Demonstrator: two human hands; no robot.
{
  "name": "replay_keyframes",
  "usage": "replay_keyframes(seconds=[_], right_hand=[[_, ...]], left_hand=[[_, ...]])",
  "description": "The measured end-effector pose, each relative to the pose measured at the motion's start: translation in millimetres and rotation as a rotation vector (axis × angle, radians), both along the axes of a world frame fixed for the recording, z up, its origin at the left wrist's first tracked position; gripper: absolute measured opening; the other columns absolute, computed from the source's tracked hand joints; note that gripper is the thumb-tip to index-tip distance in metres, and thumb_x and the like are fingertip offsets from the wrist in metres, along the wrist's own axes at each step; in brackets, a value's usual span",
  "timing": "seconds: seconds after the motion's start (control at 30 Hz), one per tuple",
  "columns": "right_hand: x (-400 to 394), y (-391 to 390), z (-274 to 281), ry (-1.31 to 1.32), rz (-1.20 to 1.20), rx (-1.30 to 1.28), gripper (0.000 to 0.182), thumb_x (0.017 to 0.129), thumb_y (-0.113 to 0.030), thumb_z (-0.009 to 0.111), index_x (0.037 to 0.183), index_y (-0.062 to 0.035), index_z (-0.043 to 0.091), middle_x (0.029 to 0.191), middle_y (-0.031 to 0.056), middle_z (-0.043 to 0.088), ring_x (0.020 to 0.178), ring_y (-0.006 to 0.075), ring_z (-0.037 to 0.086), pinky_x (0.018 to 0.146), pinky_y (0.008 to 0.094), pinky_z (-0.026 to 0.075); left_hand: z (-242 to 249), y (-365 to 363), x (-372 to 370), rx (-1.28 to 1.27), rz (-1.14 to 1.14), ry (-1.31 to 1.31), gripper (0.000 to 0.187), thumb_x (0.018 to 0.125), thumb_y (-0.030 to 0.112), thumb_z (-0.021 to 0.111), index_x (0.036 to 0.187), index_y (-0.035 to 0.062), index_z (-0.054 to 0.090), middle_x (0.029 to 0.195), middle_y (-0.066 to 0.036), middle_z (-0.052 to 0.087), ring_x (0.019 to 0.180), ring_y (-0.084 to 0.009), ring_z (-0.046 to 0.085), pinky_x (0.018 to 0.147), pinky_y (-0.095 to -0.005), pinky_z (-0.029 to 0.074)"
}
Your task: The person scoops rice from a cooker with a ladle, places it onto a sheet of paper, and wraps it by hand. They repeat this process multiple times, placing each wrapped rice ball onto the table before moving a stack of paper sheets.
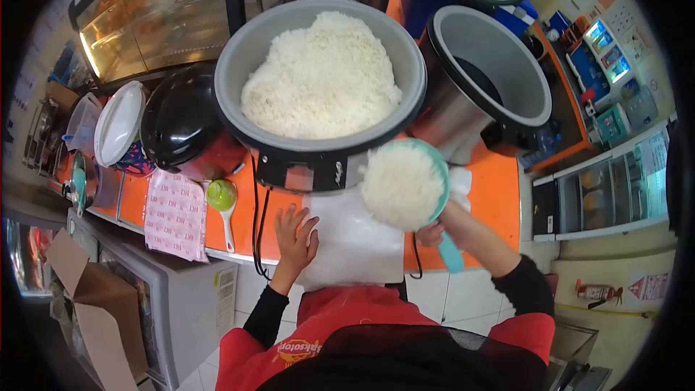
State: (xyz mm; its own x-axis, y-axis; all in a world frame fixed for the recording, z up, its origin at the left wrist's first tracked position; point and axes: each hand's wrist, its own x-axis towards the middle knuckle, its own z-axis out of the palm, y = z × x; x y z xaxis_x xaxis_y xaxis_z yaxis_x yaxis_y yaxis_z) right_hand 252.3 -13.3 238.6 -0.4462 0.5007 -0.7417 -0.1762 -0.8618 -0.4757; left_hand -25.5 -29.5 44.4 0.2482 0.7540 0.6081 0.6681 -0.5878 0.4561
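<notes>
My right hand (434, 230) grips the handle of a teal scoop (443, 174) heaped with cooked white rice (402, 188). The scoop is held over the right part of a white paper sheet (351, 246), in front of a large rice cooker (239, 101). A big mound of rice (322, 80) fills much of that cooker's grey pot. My left hand (295, 239) is empty, its fingers apart, at the left edge of the sheet. Part of my right hand is hidden behind the scoop.
Another cooker (449, 80) with a grey inner pot stands open at right. On the left are a black-lidded cooker (181, 116), pink printed wrappers (176, 217) and a white spoon (228, 228) by a green ball-like item (221, 194). Black cords (258, 232) hang over the orange counter's (499, 210) front edge.
</notes>
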Motion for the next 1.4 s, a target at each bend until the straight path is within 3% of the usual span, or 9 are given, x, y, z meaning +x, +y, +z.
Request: replay_keyframes(seconds=[0.13, 0.23, 0.33, 0.47, 0.7, 0.87, 1.0, 1.23, 1.4], right_hand=[[-11, -44, -101, -0.352, -0.077, 0.292, 0.035, 0.093, -0.038, 0.037, 0.114, -0.0116, 0.048, 0.052, -0.0007, 0.041, 0.038, 0.0121, 0.042, 0.036, 0.0254, 0.029], [-32, -61, -190, -1.224, 0.287, 1.147, 0.035, 0.091, -0.038, 0.043, 0.120, -0.0168, 0.043, 0.069, 0.0083, 0.055, 0.045, 0.0249, 0.055, 0.042, 0.0355, 0.044], [-52, -80, -236, -1.384, 0.649, 1.209, 0.047, 0.087, -0.033, 0.052, 0.128, -0.0178, 0.036, 0.085, 0.0158, 0.060, 0.057, 0.0346, 0.061, 0.049, 0.0437, 0.049], [-54, -83, -243, -1.331, 0.480, 1.197, 0.046, 0.086, -0.031, 0.052, 0.128, -0.0176, 0.037, 0.092, 0.0171, 0.060, 0.057, 0.0370, 0.059, 0.052, 0.0438, 0.049], [-26, -53, -159, -0.993, -0.457, 1.458, 0.048, 0.086, -0.009, 0.048, 0.129, 0.0044, 0.030, 0.114, 0.0235, 0.051, 0.098, 0.0379, 0.054, 0.087, 0.0417, 0.040], [-44, 48, 14, -0.964, -0.416, 1.766, 0.048, 0.086, -0.015, 0.052, 0.128, 0.0008, 0.037, 0.115, 0.0213, 0.048, 0.104, 0.0375, 0.047, 0.090, 0.0388, 0.037], [-55, 27, 20, -1.073, -0.678, 2.106, 0.033, 0.075, -0.003, 0.059, 0.108, -0.0012, 0.053, 0.097, 0.0156, 0.055, 0.085, 0.0312, 0.050, 0.074, 0.0385, 0.040], [-53, -127, -197, -1.184, 0.146, 1.606, 0.039, 0.064, -0.015, 0.071, 0.100, -0.0118, 0.056, 0.096, 0.0066, 0.055, 0.093, 0.0274, 0.050, 0.084, 0.0402, 0.036], [-16, -156, -252, -1.310, 0.119, 1.425, 0.031, 0.062, -0.012, 0.067, 0.093, -0.0120, 0.060, 0.090, 0.0040, 0.058, 0.095, 0.0246, 0.053, 0.088, 0.0393, 0.037]], left_hand=[[-69, -54, -5, -0.462, -0.116, 0.317, 0.063, 0.080, 0.034, 0.060, 0.128, 0.0011, 0.037, 0.136, -0.019, 0.033, 0.131, -0.0338, 0.025, 0.106, -0.0525, 0.015], [-80, -65, -3, -0.519, -0.111, 0.450, 0.090, 0.076, 0.049, 0.060, 0.137, -0.0050, 0.022, 0.143, -0.020, 0.023, 0.135, -0.0321, 0.018, 0.108, -0.0496, 0.011], [-75, -62, -4, -0.518, -0.118, 0.471, 0.090, 0.077, 0.051, 0.058, 0.137, -0.0048, 0.022, 0.144, -0.019, 0.022, 0.136, -0.0309, 0.016, 0.109, -0.0488, 0.010], [-68, -66, -6, -0.556, -0.160, 0.497, 0.088, 0.077, 0.053, 0.058, 0.139, 0.0017, 0.022, 0.145, -0.018, 0.018, 0.136, -0.0304, 0.013, 0.109, -0.0490, 0.009], [-74, -59, -24, -0.504, -0.326, 0.580, 0.062, 0.080, 0.051, 0.054, 0.136, 0.0342, 0.034, 0.147, -0.011, 0.018, 0.136, -0.0292, 0.015, 0.108, -0.0501, 0.011], [-68, -44, -20, -0.478, -0.451, 0.386, 0.040, 0.079, 0.035, 0.061, 0.118, 0.0260, 0.056, 0.132, -0.011, 0.038, 0.132, -0.0301, 0.023, 0.108, -0.0482, 0.015], [-74, -34, -12, -0.365, -0.494, 0.295, 0.020, 0.077, 0.026, 0.064, 0.093, 0.0149, 0.062, 0.107, -0.007, 0.047, 0.116, -0.0267, 0.040, 0.103, -0.0466, 0.023], [-82, -27, -7, -0.473, -0.408, 0.100, 0.012, 0.072, 0.016, 0.069, 0.082, 0.0113, 0.067, 0.090, -0.004, 0.055, 0.100, -0.0224, 0.047, 0.092, -0.0414, 0.026], [-78, -36, -11, -0.572, -0.399, 0.170, 0.024, 0.076, 0.018, 0.065, 0.099, 0.0112, 0.064, 0.099, -0.005, 0.058, 0.104, -0.0231, 0.049, 0.096, -0.0435, 0.027]])
